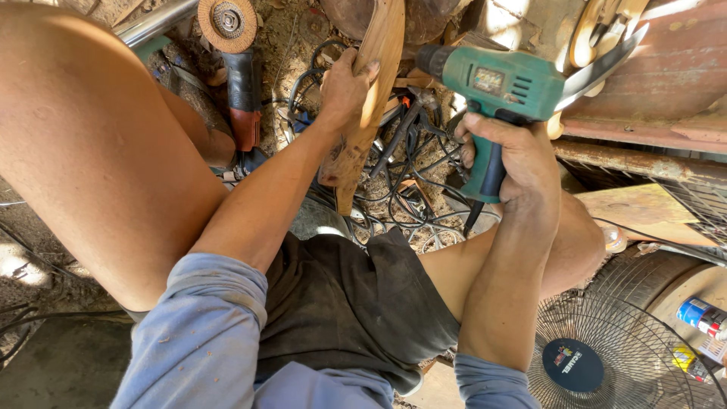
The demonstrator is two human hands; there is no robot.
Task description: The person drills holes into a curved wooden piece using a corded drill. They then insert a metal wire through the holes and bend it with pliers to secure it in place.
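My left hand (344, 91) grips a long curved piece of brown wood (371, 98) that stands upright between my knees. My right hand (511, 159) is closed around the handle of a green electric drill (503, 83). The drill's dark nose points left and meets the right edge of the wood near its upper part. My bare knees and dark shorts fill the lower middle of the view.
An angle grinder (236, 68) with a round abrasive disc lies on the dirt floor beyond my left knee. Tangled black cables (409, 182) spread under the wood. A floor fan grille (598, 348) sits at lower right, spray cans (700, 318) beside it. Rusty metal sheets (659, 83) lie at right.
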